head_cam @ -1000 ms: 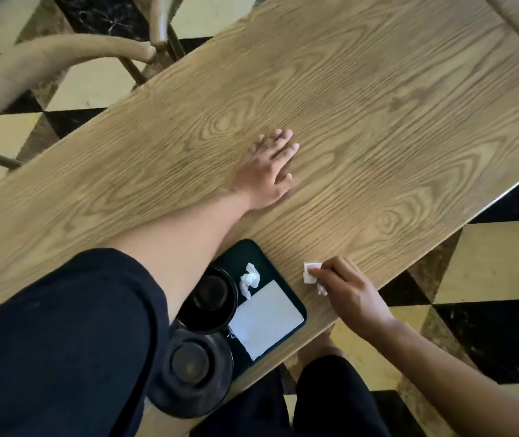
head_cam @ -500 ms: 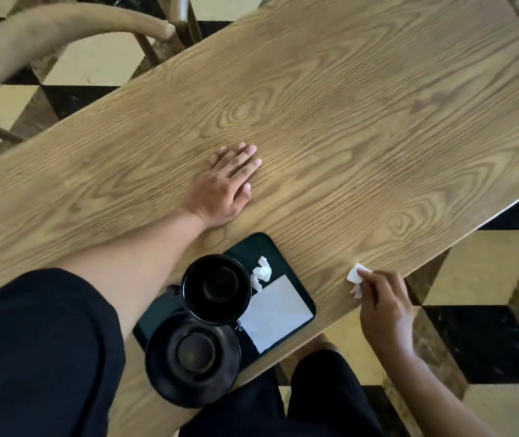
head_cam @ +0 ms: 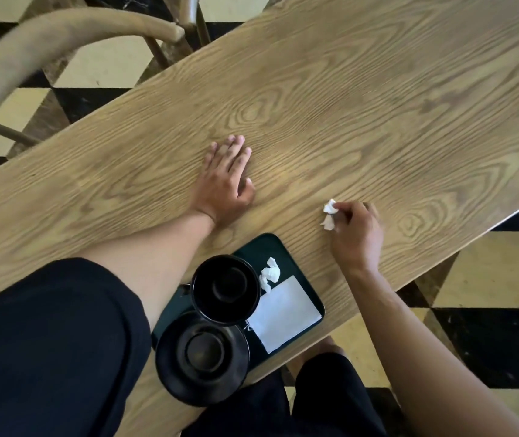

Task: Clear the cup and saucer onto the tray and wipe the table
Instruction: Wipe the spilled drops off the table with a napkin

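A dark green tray (head_cam: 251,249) lies at the near edge of the wooden table (head_cam: 362,99). On it stand a black cup (head_cam: 225,290) and a black saucer (head_cam: 203,357), with a flat white napkin (head_cam: 286,315) and a crumpled white tissue (head_cam: 270,274) beside them. My left hand (head_cam: 225,181) rests flat on the table beyond the tray, fingers apart and holding nothing. My right hand (head_cam: 357,233) sits on the table to the right of the tray, shut on a crumpled white tissue (head_cam: 329,214) pressed against the wood.
A curved wooden chair (head_cam: 62,33) stands beyond the table's far left edge. The table's right edge (head_cam: 504,216) runs diagonally over a black and cream checkered floor (head_cam: 488,279). My dark-clothed legs fill the lower foreground.
My right hand has come up from the near table edge onto the tabletop with the tissue, moving inward. My left hand has stayed flat on the wood. The camera shifted.
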Demonstrator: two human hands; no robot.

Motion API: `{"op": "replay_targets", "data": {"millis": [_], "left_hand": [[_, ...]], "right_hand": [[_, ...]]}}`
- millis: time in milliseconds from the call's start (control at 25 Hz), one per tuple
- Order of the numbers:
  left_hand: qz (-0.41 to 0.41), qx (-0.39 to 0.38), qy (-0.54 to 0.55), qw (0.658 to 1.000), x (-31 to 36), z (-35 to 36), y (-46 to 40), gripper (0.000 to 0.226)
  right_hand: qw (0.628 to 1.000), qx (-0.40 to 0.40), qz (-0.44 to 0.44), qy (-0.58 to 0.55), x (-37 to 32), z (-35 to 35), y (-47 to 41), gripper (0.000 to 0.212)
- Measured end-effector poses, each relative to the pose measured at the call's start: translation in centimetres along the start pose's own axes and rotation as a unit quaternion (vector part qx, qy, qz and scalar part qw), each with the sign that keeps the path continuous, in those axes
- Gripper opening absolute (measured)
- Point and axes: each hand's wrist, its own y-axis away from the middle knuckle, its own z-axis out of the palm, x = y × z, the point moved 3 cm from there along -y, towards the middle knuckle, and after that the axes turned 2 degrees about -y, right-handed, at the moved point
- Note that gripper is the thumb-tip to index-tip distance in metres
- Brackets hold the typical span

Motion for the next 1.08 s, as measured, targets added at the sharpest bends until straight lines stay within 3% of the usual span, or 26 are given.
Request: {"op": "replay_targets", "data": {"millis": [80, 160, 360, 480, 720, 960, 1080], "left_hand": [[-0.004, 0.000, 0.002, 1.000, 0.1, 0.0, 0.0, 0.061], [0.000, 0.008, 0.000, 1.000, 0.2, -0.2, 0.0, 0.059], [0.000, 0.000, -0.002, 1.000, 0.2, -0.5, 0.0, 0.058], [-0.002, -0.004, -0.001, 1.000, 0.3, -0.7, 0.0, 0.058], [-0.007, -0.019, -0.002, 1.000, 0.2, -0.7, 0.0, 0.060], [-0.007, -0.034, -0.001, 0.999, 0.2, -0.7, 0.1, 0.062], [-0.006, -0.041, 0.001, 0.999, 0.1, -0.8, 0.1, 0.062]], "right_hand": [[0.983, -0.132, -0.125, -0.012, -3.3, 1.1, 0.7, 0.016], [0.939, -0.221, -0.263, -0.028, -5.9, 1.8, 2.7, 0.017], [0.877, -0.317, -0.362, -0.005, -8.4, 2.8, 3.9, 0.016], [0.850, -0.343, -0.400, 0.031, -8.7, 3.2, 4.1, 0.014], [0.830, -0.342, -0.435, 0.065, -7.9, 3.8, 4.2, 0.013], [0.842, -0.306, -0.438, 0.076, -6.7, 4.6, 5.2, 0.016], [0.865, -0.271, -0.420, 0.055, -5.9, 4.5, 5.1, 0.020]]}}
